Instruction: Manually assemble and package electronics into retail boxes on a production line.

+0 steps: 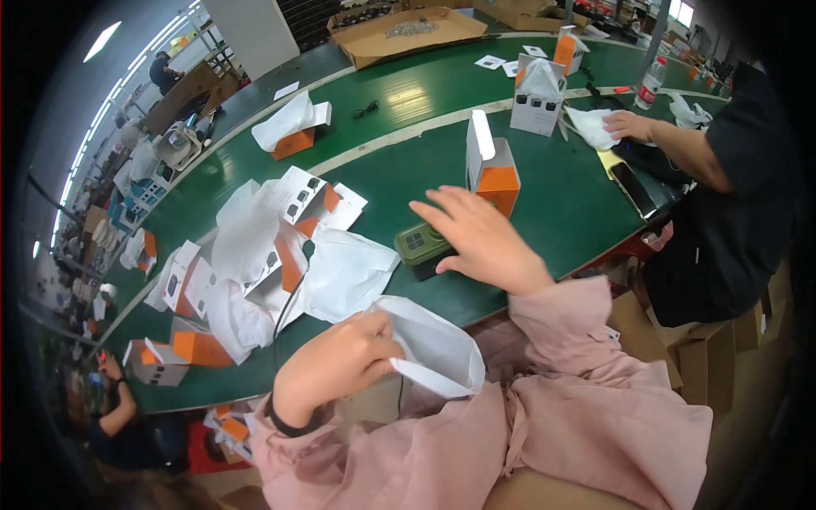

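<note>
My left hand [344, 359] is closed on the rim of a white pouch [438, 344], whose mouth gapes toward me in front of the table edge. To its right, my right hand [486, 238] reaches over the table with fingers spread. Beneath that hand lies a small boxy device [419, 246], olive green on top and black on the side, with a dark square panel. The thumb is beside it or touching it; I cannot tell which. An open white-and-orange box [495, 174] stands just beyond my right hand. Another white pouch [348, 272] lies flat left of the device.
A pile of white-and-orange boxes [270, 255] and white pouches covers the table's left. A co-worker's hand [629, 127] rests on a white pouch at the right, near a phone [633, 189] and a bottle [651, 83]. A cardboard tray [406, 36] sits at the back.
</note>
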{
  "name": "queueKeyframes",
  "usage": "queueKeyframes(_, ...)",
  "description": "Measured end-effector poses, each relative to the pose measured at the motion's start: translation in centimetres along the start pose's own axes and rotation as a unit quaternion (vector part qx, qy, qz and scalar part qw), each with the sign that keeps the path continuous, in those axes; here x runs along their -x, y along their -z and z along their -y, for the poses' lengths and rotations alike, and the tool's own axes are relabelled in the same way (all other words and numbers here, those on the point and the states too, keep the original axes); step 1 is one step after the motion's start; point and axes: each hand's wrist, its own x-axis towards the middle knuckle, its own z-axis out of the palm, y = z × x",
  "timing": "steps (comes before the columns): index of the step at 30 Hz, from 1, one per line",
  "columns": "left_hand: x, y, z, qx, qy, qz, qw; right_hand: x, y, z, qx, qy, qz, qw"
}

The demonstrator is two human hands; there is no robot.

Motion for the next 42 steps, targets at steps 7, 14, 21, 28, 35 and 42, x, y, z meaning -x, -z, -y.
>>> queueKeyframes(7,-1.4,0.2,-0.4,-0.104,0.099,-0.037,0.989,1.3,0.2,-1.2,-0.129,-0.203,-0.043,0.970)
queueKeyframes(14,-3.4,0.4,-2.4,-0.099,0.073,-0.108,0.987,2.3,4.7,5.3,-0.268,-0.197,-0.125,0.935)
queueKeyframes(21,-3.6,-0.9,-1.9,-0.145,0.088,-0.236,0.957,4.7,4.4,5.2,-0.267,-0.258,-0.027,0.928)
queueKeyframes(28,-5.0,-3.3,0.6,-0.084,-0.028,-0.380,0.921,3.2,3.4,4.8,-0.243,-0.219,-0.017,0.945)
queueKeyframes(35,-6.6,-3.0,0.6,0.228,0.079,-0.322,0.915,3.3,1.7,3.8,-0.349,-0.130,-0.043,0.927)
queueKeyframes(42,-6.7,-5.2,3.3,0.588,0.041,-0.376,0.716,4.9,0.9,0.8,-0.300,-0.088,-0.110,0.943)
